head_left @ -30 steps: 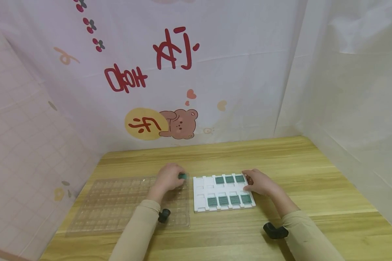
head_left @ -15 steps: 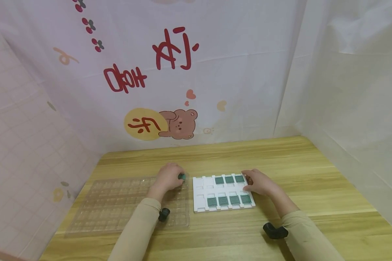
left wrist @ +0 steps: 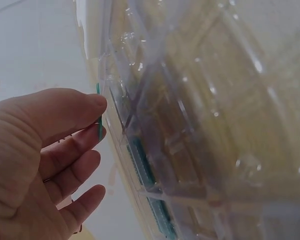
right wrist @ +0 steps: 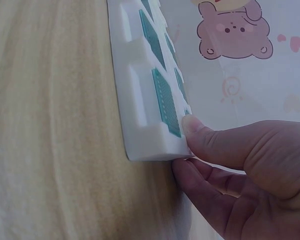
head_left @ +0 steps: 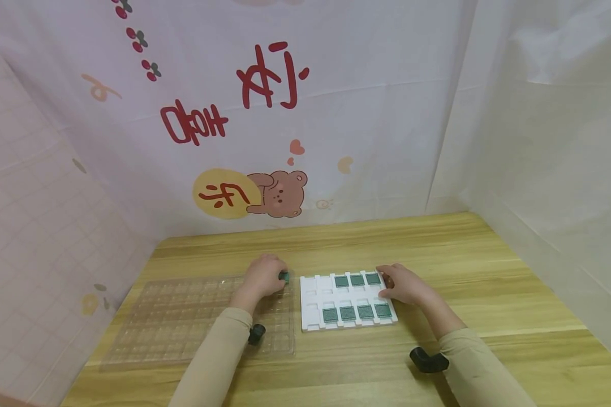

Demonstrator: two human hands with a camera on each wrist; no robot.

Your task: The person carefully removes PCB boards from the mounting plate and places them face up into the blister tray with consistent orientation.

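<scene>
Between thumb and forefinger my left hand (head_left: 266,276) pinches a thin green board (head_left: 284,276), above the far right corner of the clear plastic tray (head_left: 173,316). The left wrist view shows that board (left wrist: 99,125) edge-on, with two more green pieces (left wrist: 142,162) in the clear tray's compartments. My right hand (head_left: 406,284) grips the right end of the white tray (head_left: 313,291), its thumb on top by a green board (right wrist: 166,102) in the right wrist view. Several green boards (head_left: 365,312) lie in two rows of the white tray; its leftmost slots hold none.
Both trays lie side by side on the wooden table (head_left: 346,367), a narrow gap between them. Behind the table hangs a white cloth (head_left: 387,141) with a printed bear, and pale cloths stand at both sides. A black wrist piece (head_left: 429,360) sits by the right sleeve.
</scene>
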